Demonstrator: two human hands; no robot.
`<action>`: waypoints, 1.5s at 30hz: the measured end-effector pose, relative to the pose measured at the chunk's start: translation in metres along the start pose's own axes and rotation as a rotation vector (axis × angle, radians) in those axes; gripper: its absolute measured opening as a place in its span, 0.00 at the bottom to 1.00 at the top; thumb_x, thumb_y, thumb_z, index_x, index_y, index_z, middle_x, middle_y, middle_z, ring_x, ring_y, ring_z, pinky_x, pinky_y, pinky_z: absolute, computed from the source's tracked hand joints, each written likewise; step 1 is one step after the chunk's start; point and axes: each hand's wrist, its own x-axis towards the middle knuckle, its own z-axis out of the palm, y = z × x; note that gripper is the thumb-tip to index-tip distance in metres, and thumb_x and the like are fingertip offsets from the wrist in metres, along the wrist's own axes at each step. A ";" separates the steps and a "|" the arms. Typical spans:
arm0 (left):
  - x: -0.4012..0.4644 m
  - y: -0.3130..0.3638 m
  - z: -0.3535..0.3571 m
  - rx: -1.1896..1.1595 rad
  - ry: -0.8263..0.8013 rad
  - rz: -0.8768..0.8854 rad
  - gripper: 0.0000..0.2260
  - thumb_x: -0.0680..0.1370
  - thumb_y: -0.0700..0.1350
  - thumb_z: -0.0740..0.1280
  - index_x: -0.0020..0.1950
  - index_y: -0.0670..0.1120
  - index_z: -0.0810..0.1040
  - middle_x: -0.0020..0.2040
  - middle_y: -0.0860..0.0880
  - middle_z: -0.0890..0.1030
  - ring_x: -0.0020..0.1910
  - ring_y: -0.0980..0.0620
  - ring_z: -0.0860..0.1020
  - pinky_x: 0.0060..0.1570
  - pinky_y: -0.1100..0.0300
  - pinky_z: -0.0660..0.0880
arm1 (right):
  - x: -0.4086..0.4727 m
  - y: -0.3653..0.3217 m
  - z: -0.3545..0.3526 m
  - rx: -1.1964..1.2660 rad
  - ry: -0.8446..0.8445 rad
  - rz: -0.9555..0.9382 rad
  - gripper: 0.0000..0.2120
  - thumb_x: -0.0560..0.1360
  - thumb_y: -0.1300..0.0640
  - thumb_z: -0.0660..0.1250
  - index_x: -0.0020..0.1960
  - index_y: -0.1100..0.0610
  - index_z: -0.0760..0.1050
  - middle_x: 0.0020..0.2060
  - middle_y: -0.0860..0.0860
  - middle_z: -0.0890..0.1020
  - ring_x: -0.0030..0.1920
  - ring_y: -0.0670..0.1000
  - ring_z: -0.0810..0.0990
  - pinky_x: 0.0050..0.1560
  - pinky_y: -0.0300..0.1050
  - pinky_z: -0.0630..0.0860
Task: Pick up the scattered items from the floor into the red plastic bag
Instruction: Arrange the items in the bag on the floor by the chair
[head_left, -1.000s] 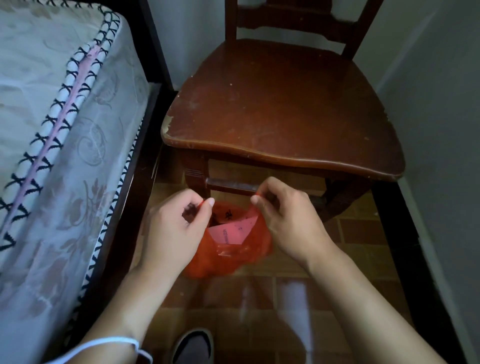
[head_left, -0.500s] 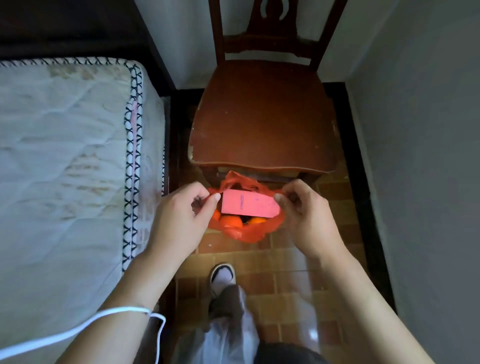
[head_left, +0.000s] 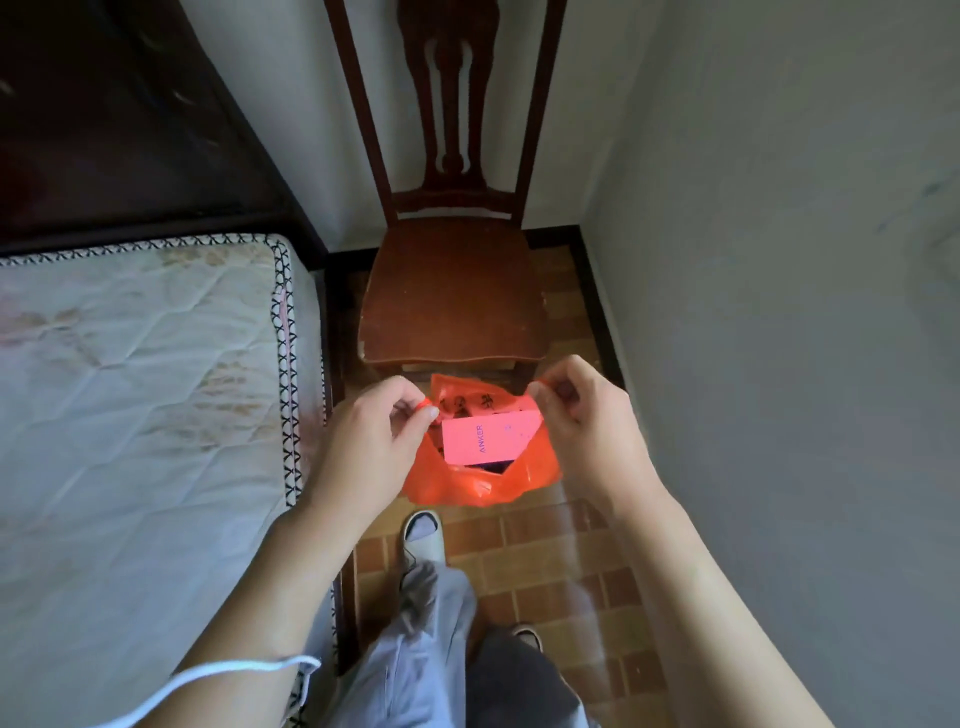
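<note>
The red plastic bag (head_left: 483, 480) hangs in the air in front of the chair, held open between both hands. My left hand (head_left: 363, 441) pinches the bag's left edge with thumb and forefinger. My right hand (head_left: 587, 421) pinches its right edge. Inside the open mouth lies a pink box (head_left: 485, 439) printed with "ANKER", with something dark under it. No loose items show on the visible floor.
A dark wooden chair (head_left: 452, 301) stands against the back wall just beyond the bag. A mattress (head_left: 140, 405) on a dark bed frame fills the left. A grey wall (head_left: 779, 312) closes the right. My legs and shoes (head_left: 422, 535) stand on the brown tiled floor (head_left: 545, 566).
I have risen from a crouch by the chair, lifting the bag off the floor in both hands. The view now takes in the whole chair and my legs.
</note>
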 end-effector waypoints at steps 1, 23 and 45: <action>-0.007 0.013 -0.006 -0.008 -0.011 0.006 0.06 0.79 0.45 0.73 0.44 0.52 0.78 0.40 0.58 0.82 0.42 0.57 0.81 0.46 0.50 0.80 | -0.009 -0.006 -0.014 0.010 0.016 0.008 0.06 0.82 0.52 0.68 0.46 0.50 0.75 0.35 0.43 0.80 0.38 0.42 0.78 0.34 0.35 0.71; -0.050 0.275 -0.066 -0.018 0.057 0.630 0.05 0.75 0.40 0.73 0.41 0.47 0.80 0.39 0.54 0.80 0.40 0.51 0.80 0.40 0.50 0.78 | -0.165 -0.078 -0.244 -0.097 0.526 -0.045 0.05 0.79 0.52 0.64 0.46 0.51 0.75 0.38 0.46 0.79 0.40 0.51 0.78 0.41 0.53 0.77; -0.007 0.419 -0.026 -0.282 -0.391 1.153 0.04 0.74 0.46 0.71 0.39 0.51 0.79 0.37 0.56 0.80 0.40 0.55 0.80 0.43 0.50 0.79 | -0.261 -0.110 -0.319 -0.188 1.169 0.302 0.07 0.78 0.58 0.72 0.43 0.54 0.75 0.32 0.45 0.77 0.35 0.48 0.74 0.36 0.38 0.68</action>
